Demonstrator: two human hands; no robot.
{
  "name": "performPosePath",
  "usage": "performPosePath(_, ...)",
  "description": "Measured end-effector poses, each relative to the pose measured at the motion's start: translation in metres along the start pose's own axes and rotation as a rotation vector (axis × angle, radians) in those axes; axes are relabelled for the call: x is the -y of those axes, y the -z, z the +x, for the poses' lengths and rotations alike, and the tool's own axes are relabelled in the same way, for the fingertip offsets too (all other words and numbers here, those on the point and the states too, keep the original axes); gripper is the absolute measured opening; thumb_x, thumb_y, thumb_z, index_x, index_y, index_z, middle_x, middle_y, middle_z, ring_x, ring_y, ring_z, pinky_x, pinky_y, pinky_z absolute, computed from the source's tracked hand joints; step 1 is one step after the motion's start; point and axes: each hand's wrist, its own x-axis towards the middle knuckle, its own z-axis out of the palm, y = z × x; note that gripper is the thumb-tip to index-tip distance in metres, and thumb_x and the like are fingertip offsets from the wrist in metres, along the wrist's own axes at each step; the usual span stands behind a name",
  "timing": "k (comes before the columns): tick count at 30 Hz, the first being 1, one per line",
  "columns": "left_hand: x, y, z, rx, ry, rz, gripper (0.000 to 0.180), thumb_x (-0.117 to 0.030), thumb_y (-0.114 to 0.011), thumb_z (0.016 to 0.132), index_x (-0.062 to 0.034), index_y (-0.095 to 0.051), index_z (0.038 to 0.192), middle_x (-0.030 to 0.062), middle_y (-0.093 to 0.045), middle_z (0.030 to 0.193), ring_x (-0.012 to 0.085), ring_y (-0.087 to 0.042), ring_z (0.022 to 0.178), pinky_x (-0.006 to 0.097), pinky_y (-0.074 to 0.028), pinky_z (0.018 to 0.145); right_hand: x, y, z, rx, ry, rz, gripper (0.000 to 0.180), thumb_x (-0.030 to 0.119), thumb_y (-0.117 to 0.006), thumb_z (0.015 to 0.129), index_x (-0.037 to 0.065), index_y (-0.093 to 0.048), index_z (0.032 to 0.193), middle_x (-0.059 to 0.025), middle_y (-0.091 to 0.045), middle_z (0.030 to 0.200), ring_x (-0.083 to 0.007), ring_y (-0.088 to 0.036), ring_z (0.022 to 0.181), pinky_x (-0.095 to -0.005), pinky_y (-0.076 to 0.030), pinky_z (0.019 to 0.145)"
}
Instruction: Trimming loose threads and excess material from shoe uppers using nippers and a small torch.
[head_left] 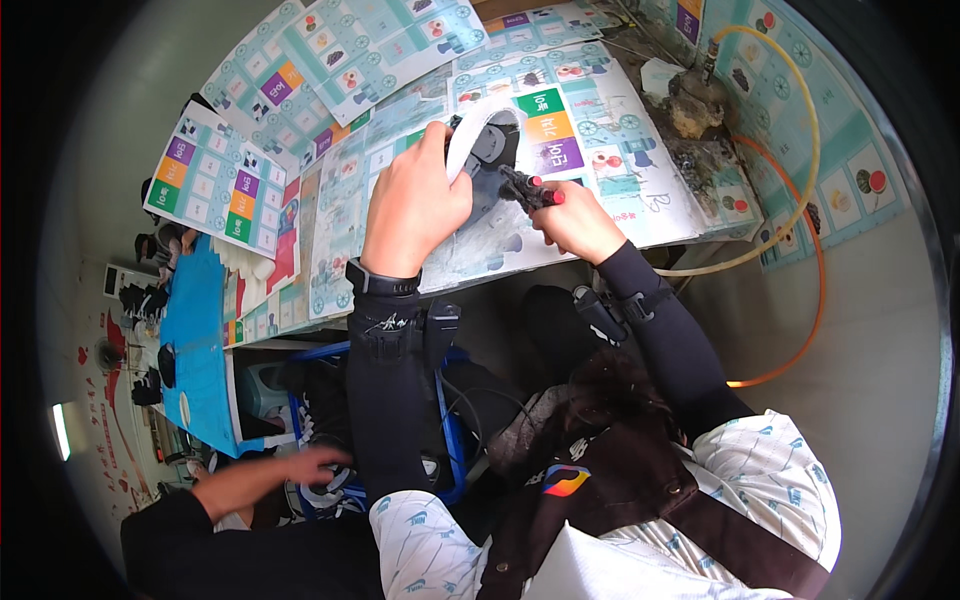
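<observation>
The surface was covered with overlapping printed sheets of coloured squares and small pictures, and a thin orange hose looped past its right edge. At its middle lay a dark grey shoe part with a white strip curving over it, its long axis running roughly from the person away toward the far side of the surface, the rounded end pointing away.

The left hand pressed on the near left side of the part, fingers curled closed around its edge and the strip. The piece looked light and fairly flexible, likely to bend if lifted by one end, so a grip across its middle or along a firm edge seemed the safest hold; the strip looked soft and limp.

The right hand was closed on a small dark tool with a red handle, its tip pointing left and away toward the part, just touching or nearly so.

At lower left, another person's hand reached toward a blue frame.
</observation>
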Motion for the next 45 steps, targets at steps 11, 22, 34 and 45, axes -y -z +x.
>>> performPosePath(11, 0.02, 0.002, -0.013, -0.106, -0.081, -0.127, 0.035, -0.024, -0.073, 0.097, -0.0027, -0.071, 0.124, 0.0229, -0.075, 0.112, 0.0454, -0.071, 0.102, 0.047, -0.056, 0.087, 0.009, -0.008, -0.004, -0.012, 0.019, -0.032, 0.026, 0.015, -0.063, 0.083, -0.007, -0.072, 0.095, -0.0327, -0.071, 0.091, -0.0513, -0.068, 0.094, -0.052, -0.054, 0.085)
performPosePath(22, 0.036, 0.005, -0.032, -0.137, -0.072, -0.149, 0.036, -0.03, -0.073, 0.099, 0.0003, -0.072, 0.119, 0.0229, -0.076, 0.102, 0.0431, -0.072, 0.093, 0.044, -0.056, 0.081, 0.003, -0.019, 0.003, 0.026, 0.069, 0.026, 0.016, 0.01, -0.07, 0.084, -0.003, -0.072, 0.093, -0.0078, -0.064, 0.066, -0.0159, -0.06, 0.055, -0.0336, -0.047, 0.054)
performPosePath(34, 0.049, 0.007, -0.058, -0.154, -0.019, -0.223, 0.037, -0.025, -0.072, 0.1, 0.0026, -0.069, 0.124, 0.0256, -0.075, 0.108, 0.0448, -0.072, 0.097, 0.045, -0.056, 0.086, 0.004, -0.024, 0.006, 0.092, 0.122, -0.065, 0.014, 0.009, -0.069, 0.084, -0.004, -0.069, 0.089, -0.0092, -0.063, 0.065, -0.019, -0.061, 0.055, -0.0362, -0.048, 0.055)
performPosePath(45, 0.055, -0.001, -0.073, -0.22, -0.024, -0.212, 0.04, -0.029, -0.071, 0.1, 0.0003, -0.069, 0.128, 0.0253, -0.074, 0.115, 0.0467, -0.072, 0.104, 0.05, -0.057, 0.088, 0.001, -0.03, 0.003, 0.07, 0.155, -0.134, 0.018, 0.01, -0.067, 0.083, -0.003, -0.072, 0.095, -0.014, -0.069, 0.071, -0.0259, -0.067, 0.063, -0.0384, -0.053, 0.064)
